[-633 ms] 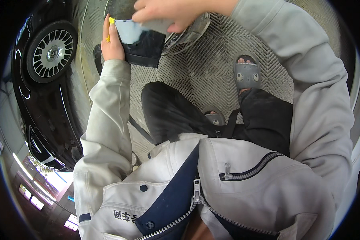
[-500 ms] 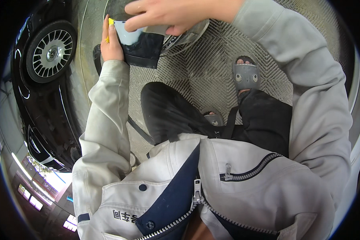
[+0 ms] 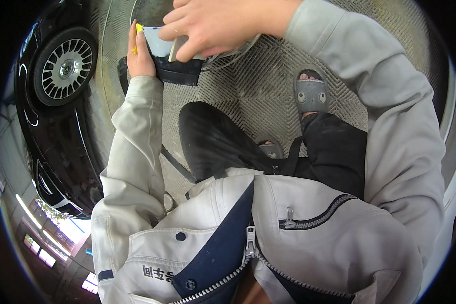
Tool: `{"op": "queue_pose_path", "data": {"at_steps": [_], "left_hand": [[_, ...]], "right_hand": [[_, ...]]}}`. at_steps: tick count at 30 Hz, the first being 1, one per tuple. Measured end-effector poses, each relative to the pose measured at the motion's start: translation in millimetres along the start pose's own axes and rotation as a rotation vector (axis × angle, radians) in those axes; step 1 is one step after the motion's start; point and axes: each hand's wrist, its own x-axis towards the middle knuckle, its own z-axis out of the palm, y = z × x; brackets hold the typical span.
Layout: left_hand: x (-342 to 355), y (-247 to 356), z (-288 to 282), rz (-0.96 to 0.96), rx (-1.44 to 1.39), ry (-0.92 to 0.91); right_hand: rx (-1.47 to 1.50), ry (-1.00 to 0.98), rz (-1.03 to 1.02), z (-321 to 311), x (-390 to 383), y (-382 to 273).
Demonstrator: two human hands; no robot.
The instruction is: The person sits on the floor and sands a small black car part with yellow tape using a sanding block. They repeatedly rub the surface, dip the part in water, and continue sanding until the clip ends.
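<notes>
My left hand (image 3: 141, 60) is closed on the left edge of a glossy black panel (image 3: 176, 75) at the top of the view. A bit of yellow material (image 3: 139, 29) is pinched under its thumb, and more yellow shows beside the fingers. My right hand (image 3: 218, 23) is over the panel with bent fingers, gripping a thin, flat, pale pad (image 3: 178, 48). The pad stands tilted on or just above the shiny surface; contact is hard to tell. The panel's far part is hidden by my right hand.
A black car with a spoked wheel (image 3: 66, 66) stands on the left. Below my hands is a ribbed floor mat (image 3: 258, 96). My feet, in grey slippers (image 3: 311, 96), rest on it. Clear plastic sheeting (image 3: 243, 48) lies beyond the panel.
My right hand has turned and its fingers have curled, so the pale pad now shows on edge between them. The left hand and the panel have hardly moved.
</notes>
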Motion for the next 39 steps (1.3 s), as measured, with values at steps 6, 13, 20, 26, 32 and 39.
{"op": "queue_pose_path", "data": {"at_steps": [6,13,20,26,32,39], "left_hand": [[2,-4,-1,0.030,0.003,-0.013],[-1,-5,0,0.008,0.023,0.000],[1,-3,-2,-0.070,0.058,-0.001],[2,-9,1,0.022,0.014,0.017],[6,-13,-1,0.037,0.014,0.001],[2,-12,-1,-0.004,0.069,0.009]], "right_hand": [[0.032,-0.045,0.052,5,-1,5],[0.118,-0.098,0.083,24,0,-4],[0.142,-0.093,0.125,24,10,-6],[0.040,-0.062,0.207,4,10,-5],[-0.038,-0.075,0.197,21,17,-18],[-0.023,-0.049,0.306,27,31,-27]]}}
